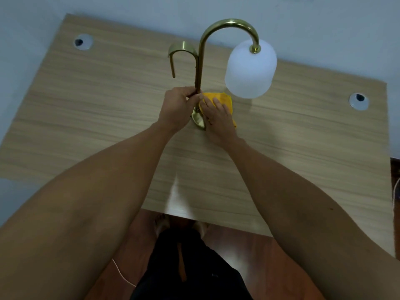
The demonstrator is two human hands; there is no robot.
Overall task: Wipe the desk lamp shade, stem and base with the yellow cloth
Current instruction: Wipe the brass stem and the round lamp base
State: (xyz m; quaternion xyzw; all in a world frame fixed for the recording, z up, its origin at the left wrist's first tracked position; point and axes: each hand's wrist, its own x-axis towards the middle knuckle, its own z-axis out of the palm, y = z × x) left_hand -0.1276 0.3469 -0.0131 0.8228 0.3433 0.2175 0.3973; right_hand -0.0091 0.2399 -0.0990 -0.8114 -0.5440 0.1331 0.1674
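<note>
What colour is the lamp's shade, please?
Frosted white shade, seen clearly in the head view.

Light wood desk (86, 126), two cable holes (83, 41) — reddish floor (249, 245); pale wall (194, 7)

Upright brass lamp (200, 61); yellow cloth (225, 100) seemingly covering base.

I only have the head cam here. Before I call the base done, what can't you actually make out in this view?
- Lamp base: mostly hidden by both hands and the yellow cloth; only a brass sliver shows.
- Lower stem: covered by the left hand, whose grip wraps it.
- Cloth contact: the right hand lies flat on top, so what it touches underneath is unseen.
- Inside of the shade: the opening faces away.
- Dust or smears: the picture is too soft.
</note>
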